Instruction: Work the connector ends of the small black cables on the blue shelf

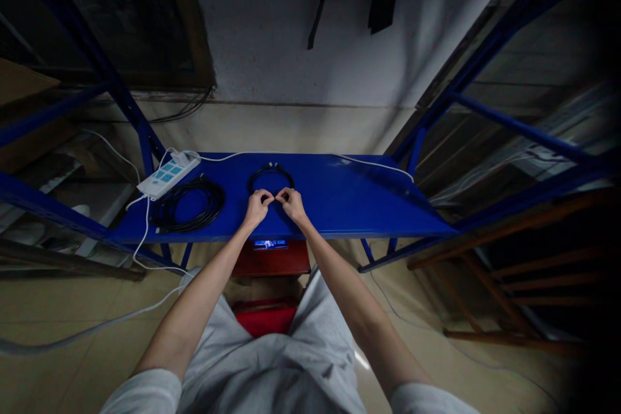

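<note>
Pinching tight, left hand (257, 208) and right hand (292, 204) appear closed on the near ends of a thin black cable loop (270, 168), on a blue steel shelf (352, 197). Head view: cable looks light, limp; best held near the pinch. Larger black cable coil (188, 205) lies left.

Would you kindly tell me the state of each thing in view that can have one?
Left hand: fingers curled, close to the right hand.
Right hand: fingers curled; whether either hand grips anything is hard to tell.
Small black cable loop: looped, just beyond the hands.
Black cable coil: coiled, lying on the shelf.
Power strip: lying angled on the shelf.
White cord: slack along the shelf's far edge.
Screen: lit, below the shelf.
</note>
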The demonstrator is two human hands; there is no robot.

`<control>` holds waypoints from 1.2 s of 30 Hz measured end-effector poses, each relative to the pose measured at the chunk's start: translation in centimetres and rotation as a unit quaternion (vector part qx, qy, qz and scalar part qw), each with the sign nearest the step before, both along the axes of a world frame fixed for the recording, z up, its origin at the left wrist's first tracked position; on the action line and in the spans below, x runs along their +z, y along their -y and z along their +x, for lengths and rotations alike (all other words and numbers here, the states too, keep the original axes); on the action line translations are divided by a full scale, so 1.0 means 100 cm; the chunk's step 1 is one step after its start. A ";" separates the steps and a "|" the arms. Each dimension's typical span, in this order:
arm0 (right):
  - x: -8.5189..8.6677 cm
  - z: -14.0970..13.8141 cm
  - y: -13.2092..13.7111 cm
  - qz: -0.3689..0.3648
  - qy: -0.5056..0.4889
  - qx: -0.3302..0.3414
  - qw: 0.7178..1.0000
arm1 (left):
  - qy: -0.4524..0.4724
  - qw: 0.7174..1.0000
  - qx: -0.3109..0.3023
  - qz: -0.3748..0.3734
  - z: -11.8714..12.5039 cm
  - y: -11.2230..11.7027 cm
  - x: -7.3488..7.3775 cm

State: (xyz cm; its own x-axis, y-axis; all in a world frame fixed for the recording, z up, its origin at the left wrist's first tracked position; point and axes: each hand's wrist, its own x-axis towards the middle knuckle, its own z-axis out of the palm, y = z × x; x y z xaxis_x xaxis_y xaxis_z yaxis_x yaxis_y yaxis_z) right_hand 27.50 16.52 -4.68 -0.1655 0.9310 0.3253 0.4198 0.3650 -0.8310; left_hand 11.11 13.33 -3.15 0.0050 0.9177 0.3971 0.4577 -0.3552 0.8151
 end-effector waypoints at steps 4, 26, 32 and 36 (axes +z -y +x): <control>-0.004 -0.002 0.000 0.002 0.030 -0.029 0.999 | -0.023 1.000 -0.014 -0.002 0.000 -0.002 -0.001; 0.017 -0.002 0.006 0.029 -0.025 0.017 0.999 | -0.020 1.000 0.019 -0.010 0.003 -0.007 -0.007; 0.015 -0.001 0.006 0.018 -0.041 0.012 0.999 | -0.029 0.999 -0.024 0.012 0.001 -0.004 -0.006; 0.014 -0.002 0.005 0.003 -0.048 -0.010 0.999 | -0.048 0.998 -0.034 0.011 0.003 -0.003 -0.006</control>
